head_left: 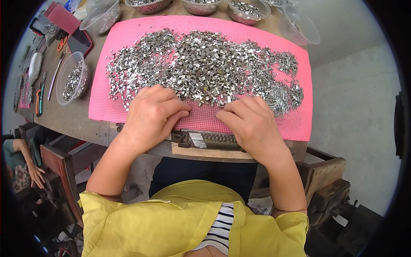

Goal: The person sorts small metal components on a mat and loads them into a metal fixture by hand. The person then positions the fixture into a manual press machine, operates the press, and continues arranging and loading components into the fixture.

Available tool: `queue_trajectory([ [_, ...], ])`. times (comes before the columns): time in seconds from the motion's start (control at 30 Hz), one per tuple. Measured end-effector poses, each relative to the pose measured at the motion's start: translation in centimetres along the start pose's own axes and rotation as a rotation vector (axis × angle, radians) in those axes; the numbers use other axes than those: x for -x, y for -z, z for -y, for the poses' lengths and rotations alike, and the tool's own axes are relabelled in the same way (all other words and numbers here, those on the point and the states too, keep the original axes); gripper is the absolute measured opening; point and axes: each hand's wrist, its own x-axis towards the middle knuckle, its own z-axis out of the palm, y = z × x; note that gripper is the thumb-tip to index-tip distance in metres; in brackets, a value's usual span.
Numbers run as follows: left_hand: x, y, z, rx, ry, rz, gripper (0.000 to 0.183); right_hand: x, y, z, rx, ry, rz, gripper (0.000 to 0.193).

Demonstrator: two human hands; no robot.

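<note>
A wide heap of small silvery metal pieces [205, 64] spreads over a pink textured mat [205, 122] on the table. At the heap's near edge, my left hand [155, 112] is closed, thumb and fingertips pinched together. To its right, my right hand [252, 122] is closed in a similar pinch just above the mat. Whatever either pinch holds is too small or hidden to make out. Between my wrists, a dark metal fixture [214, 139] with a row of small pieces runs along the table's near edge, partly covered by my right hand.
Clear plastic bowls [247, 10] of metal pieces line the far edge; another bowl [75, 79] stands left of the mat. A phone [80, 43], orange-handled scissors [62, 43] and pens [56, 77] lie further left. At lower left shows another person's hand [37, 174].
</note>
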Motion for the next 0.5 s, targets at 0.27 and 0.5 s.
queue_trajectory([
  [0.27, 0.1, 0.4, 0.0, -0.009, -0.010, 0.007, 0.009, -1.6, -0.7, -0.4, -0.050, 0.016, 0.039, 0.009],
  [0.5, -1.4, 0.6, -1.1, -0.088, -0.046, 0.038, 0.012, -0.4, -2.1, -0.1, 0.050, 0.009, -0.167, 0.011],
])
